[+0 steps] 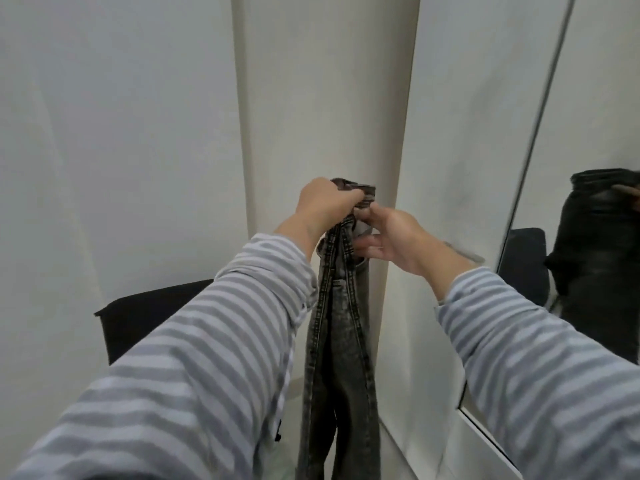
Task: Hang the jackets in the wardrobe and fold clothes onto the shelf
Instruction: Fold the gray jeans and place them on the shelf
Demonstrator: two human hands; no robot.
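White walls [114, 133] and a mirror [595, 109] surround grey jeans [337, 341]; left hand [322, 206] grips them, right hand [391, 237] fingers pinch.

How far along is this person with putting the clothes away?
Nothing finished shows in this view: no wardrobe rail or shelf is visible. In hand: the left hand grips the top of grey jeans that hang straight down, while the right hand pinches the fabric just beside it. Folding and shelving them remains.
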